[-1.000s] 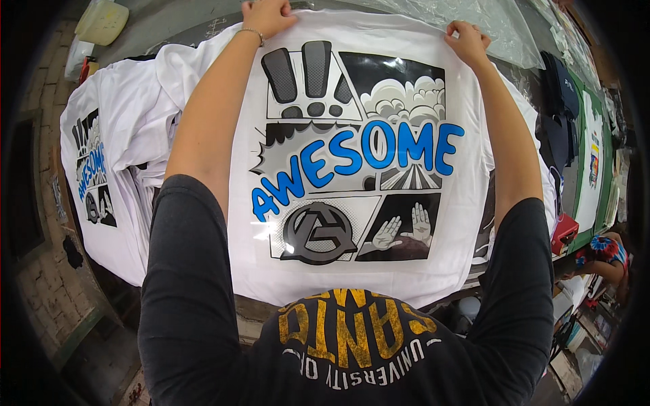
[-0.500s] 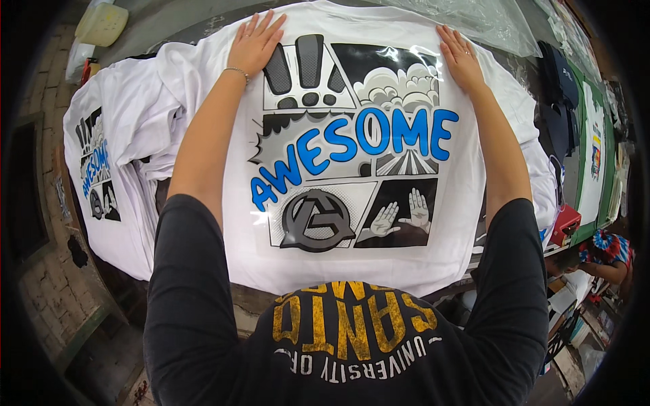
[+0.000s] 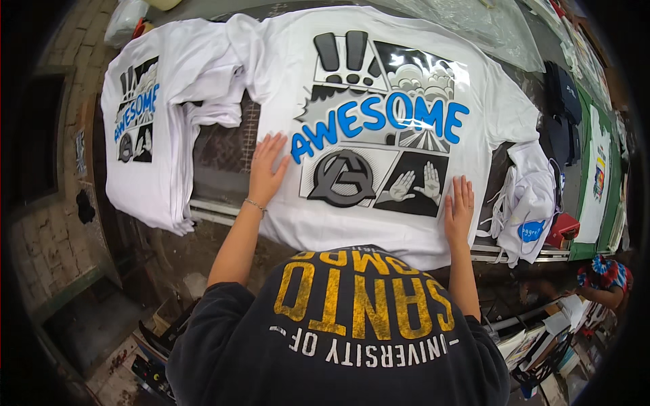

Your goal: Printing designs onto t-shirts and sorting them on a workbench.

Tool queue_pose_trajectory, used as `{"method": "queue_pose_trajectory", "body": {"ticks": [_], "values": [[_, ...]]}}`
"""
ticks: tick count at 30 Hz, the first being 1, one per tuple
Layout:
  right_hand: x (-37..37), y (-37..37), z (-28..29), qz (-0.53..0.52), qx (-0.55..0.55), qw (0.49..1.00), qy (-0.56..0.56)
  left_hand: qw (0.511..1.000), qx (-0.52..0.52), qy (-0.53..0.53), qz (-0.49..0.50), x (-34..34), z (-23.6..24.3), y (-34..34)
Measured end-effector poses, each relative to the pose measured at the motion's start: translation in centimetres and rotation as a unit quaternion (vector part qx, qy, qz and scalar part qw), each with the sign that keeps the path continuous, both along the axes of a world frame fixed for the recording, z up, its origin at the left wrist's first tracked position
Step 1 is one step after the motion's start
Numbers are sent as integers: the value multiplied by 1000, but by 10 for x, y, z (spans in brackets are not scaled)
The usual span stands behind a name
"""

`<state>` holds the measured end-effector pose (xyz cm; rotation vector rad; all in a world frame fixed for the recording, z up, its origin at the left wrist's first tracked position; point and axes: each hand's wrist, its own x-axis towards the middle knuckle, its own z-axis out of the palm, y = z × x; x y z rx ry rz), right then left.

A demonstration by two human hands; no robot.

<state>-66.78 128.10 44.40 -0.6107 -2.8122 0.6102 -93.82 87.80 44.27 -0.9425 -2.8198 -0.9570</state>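
Head view: a white T-shirt (image 3: 399, 237) lies spread on the counter (image 3: 220, 152) directly in front of you, its long axis running from near to far. The shoulder end is at the far side, the hem toward you, and the print stands upright from where you are. Your left hand (image 3: 269, 166) lies flat along the shirt's left edge, fingers straight and slightly spread, gripping nothing. Your right hand (image 3: 460, 210) rests flat near the right edge, fingers extended and closer together, also gripping nothing.

To the left is a stack of white T-shirts (image 3: 145, 193) with matching prints; its right sleeves meet the shirt's left sleeve. To the right, just beside the shirt, sits a white cloth bundle (image 3: 525, 193) with cords and a blue patch, then a red box (image 3: 563, 230). Clear plastic sheeting (image 3: 504, 34) covers the far right. Your dark top (image 3: 365, 325) hides part of the hem.

The shirt carries a large comic-panel print in black, grey and white, crossed by bold blue lettering that climbs from the left. The print's upper right shines with glare; the white fabric shows soft creases near the hem.
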Motion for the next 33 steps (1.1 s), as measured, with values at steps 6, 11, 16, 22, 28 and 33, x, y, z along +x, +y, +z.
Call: {"method": "queue_pose_trajectory", "body": {"ticks": [6, 11, 16, 22, 28, 33], "values": [[13, -1, -3, 17, 42, 995, -83, 997, -76, 1, -35, 18, -7, -8], [17, 0, -11, 28, 71, 994, -74, 996, -73, 17, -40, 18, -16, -11], [19, -1, -13, 44, 71, 994, -67, 995, -74, 35, -50, 18, -22, -13], [21, -2, -17, 41, 56, 997, -46, 990, -111, 75, -44, 17, -23, -14], [22, -4, -18, 29, 61, 996, -57, 990, -115, 72, -40, 18, -22, -13], [23, -4, -17, 29, 46, 997, -51, 996, -79, 29, -34, 22, -20, -21]]}}
